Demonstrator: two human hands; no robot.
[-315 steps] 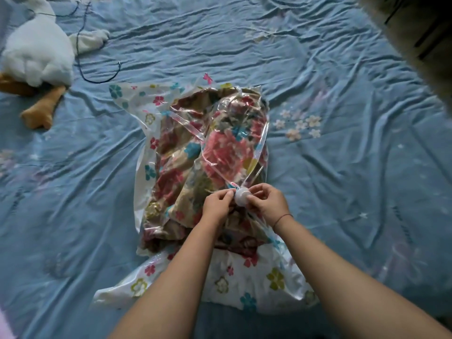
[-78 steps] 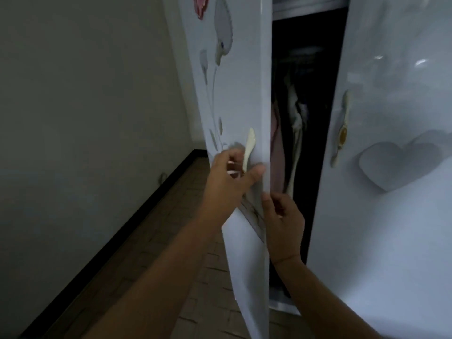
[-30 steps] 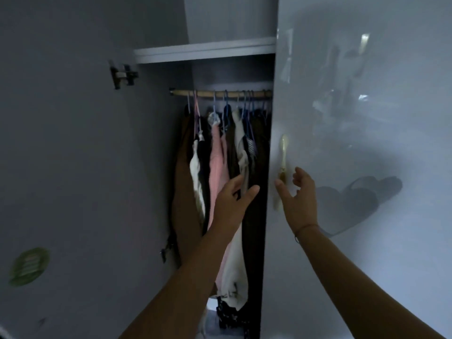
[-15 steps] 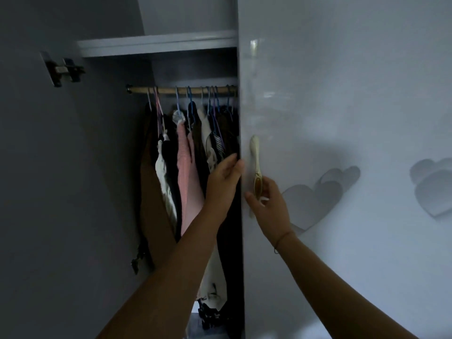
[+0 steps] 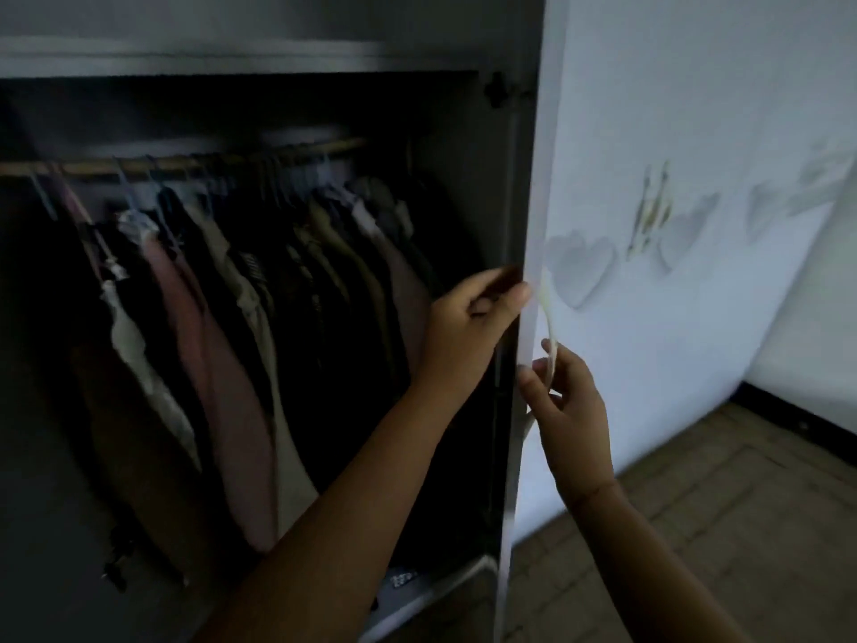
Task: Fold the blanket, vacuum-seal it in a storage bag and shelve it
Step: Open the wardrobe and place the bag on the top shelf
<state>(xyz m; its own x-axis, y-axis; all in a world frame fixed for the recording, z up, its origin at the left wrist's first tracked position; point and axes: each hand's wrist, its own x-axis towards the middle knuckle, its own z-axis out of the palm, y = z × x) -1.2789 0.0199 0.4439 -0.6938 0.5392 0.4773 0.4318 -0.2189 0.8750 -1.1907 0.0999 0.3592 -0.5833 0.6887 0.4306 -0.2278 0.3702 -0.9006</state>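
Both your hands are on the white wardrobe door [image 5: 598,132]: your left hand [image 5: 468,322] curls round its free edge, thumb on the front, while your right hand [image 5: 572,410] pinches the lower end of the cream handle [image 5: 547,313]. Hanging clothes [image 5: 232,294] fill the dark interior under a rail [image 5: 185,163] (all rather blurred). Your blanket is outside this view.

Clothes [image 5: 241,317] cram the wardrobe [image 5: 232,62] from 9 to 12 o'clock, and the door [image 5: 672,132] walls off 3 o'clock. Only gap's the dark strip between them, where the left hand [image 5: 468,317] sits.
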